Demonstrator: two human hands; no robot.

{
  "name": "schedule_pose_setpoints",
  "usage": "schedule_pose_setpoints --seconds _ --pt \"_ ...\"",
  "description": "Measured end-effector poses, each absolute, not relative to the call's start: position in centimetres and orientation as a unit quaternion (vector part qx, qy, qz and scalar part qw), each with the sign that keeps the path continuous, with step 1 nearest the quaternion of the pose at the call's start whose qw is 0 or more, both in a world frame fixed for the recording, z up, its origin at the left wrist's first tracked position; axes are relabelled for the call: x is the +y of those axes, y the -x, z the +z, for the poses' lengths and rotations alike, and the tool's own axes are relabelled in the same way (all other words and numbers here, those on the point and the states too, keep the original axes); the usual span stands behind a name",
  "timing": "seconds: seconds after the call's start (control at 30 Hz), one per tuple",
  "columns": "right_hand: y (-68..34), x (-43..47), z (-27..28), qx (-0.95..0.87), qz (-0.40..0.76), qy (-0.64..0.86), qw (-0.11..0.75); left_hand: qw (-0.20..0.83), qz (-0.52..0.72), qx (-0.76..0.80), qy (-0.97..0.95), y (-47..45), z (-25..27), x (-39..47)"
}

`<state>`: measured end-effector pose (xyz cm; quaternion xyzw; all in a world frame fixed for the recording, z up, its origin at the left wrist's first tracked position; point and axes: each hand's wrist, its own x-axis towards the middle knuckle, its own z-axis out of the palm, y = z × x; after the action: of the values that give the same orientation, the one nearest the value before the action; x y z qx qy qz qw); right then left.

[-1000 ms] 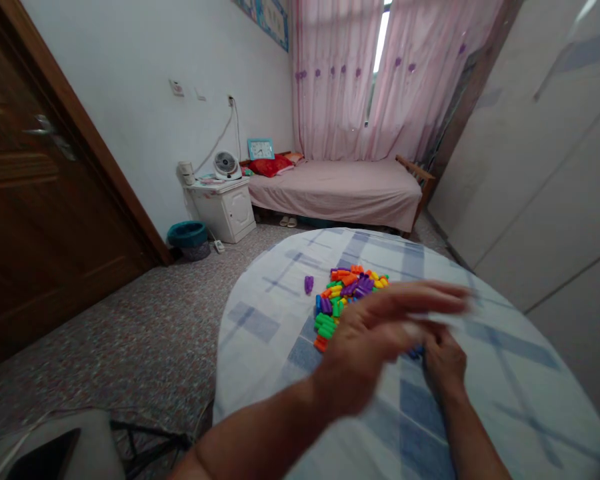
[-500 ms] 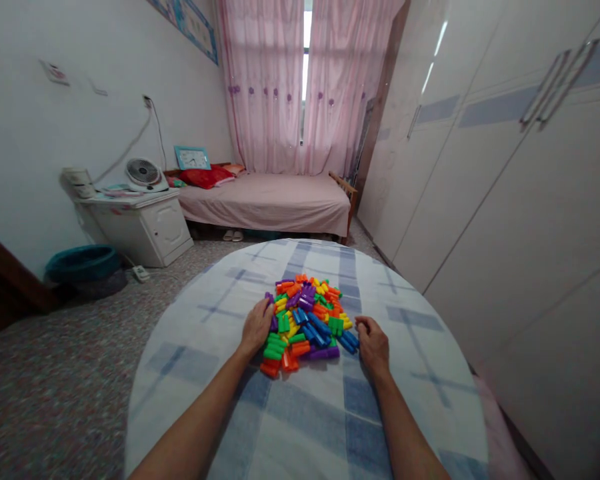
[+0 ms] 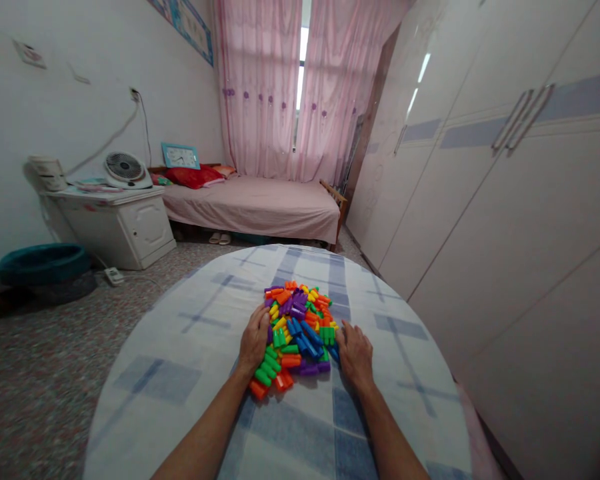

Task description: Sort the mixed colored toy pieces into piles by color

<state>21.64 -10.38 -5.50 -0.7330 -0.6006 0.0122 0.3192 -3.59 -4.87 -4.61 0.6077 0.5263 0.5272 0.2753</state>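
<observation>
A heap of plastic toy building blocks (image 3: 305, 339) in orange, green, yellow, purple and blue lies on the table. My left hand (image 3: 255, 339) rests along the heap's left edge, its fingers stretched forward against the purple and yellow blocks and holding nothing. On the opposite side, my right hand (image 3: 356, 353) lies at the heap's right edge, fingers a little bent and apart, touching the dark blue block (image 3: 334, 352) that it partly covers. Green blocks (image 3: 267, 367) and orange blocks (image 3: 283, 381) spread out at the near left of the heap.
The round table wears a blue and white checked cloth (image 3: 300, 433). Beyond it stands a bed (image 3: 260, 200) under pink curtains. White wardrobes (image 3: 505, 253) line the right. A cabinet (image 3: 145, 227) with a fan (image 3: 125, 168) and a teal-lined bin (image 3: 45, 263) are at the left.
My right hand has moved left onto the heap's edge, and the dark blue block there is pushed inward. My left hand stays by the left edge. The view has shifted slightly.
</observation>
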Motion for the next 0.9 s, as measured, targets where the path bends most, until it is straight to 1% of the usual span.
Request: schedule_pose_setpoints --seconds 0.03,0.1,0.2,0.33,0.4,0.47,0.6,0.8,0.9 --pt "-21.3 -10.3 -5.5 -0.610 0.016 0.727 0.316 0.275 0.527 0.525 -0.609 3.5 -4.6 -4.8" --pt "-20.3 -10.1 -5.3 -0.619 0.048 0.709 0.335 0.274 0.528 0.522 -0.611 3.5 -4.7 -4.8" --pt "-18.3 -9.5 -4.4 -0.586 0.115 0.688 0.412 0.273 0.528 0.517 -0.616 3.5 -4.9 -4.7" --pt "-16.1 -8.4 -2.8 -0.495 0.177 0.668 0.527 0.277 0.527 0.515 -0.616 3.5 -5.2 -4.6" --pt "-15.3 -7.8 -2.1 -0.458 0.210 0.651 0.569 0.278 0.528 0.514 -0.616 3.5 -5.3 -4.5" --pt "-14.4 -7.2 -1.5 -0.454 0.226 0.627 0.592 0.275 0.529 0.516 -0.615 3.4 -5.2 -4.6" --pt "-12.7 -6.5 -0.6 -0.514 0.214 0.581 0.594 0.272 0.529 0.521 -0.612 3.3 -4.9 -4.8" --pt "-11.4 -7.5 1.4 -0.598 0.222 0.535 0.554 0.272 0.531 0.521 -0.610 3.3 -4.6 -4.8" --pt "-12.4 -9.1 1.7 -0.632 0.181 0.523 0.542 0.276 0.530 0.519 -0.611 3.3 -4.8 -4.8"
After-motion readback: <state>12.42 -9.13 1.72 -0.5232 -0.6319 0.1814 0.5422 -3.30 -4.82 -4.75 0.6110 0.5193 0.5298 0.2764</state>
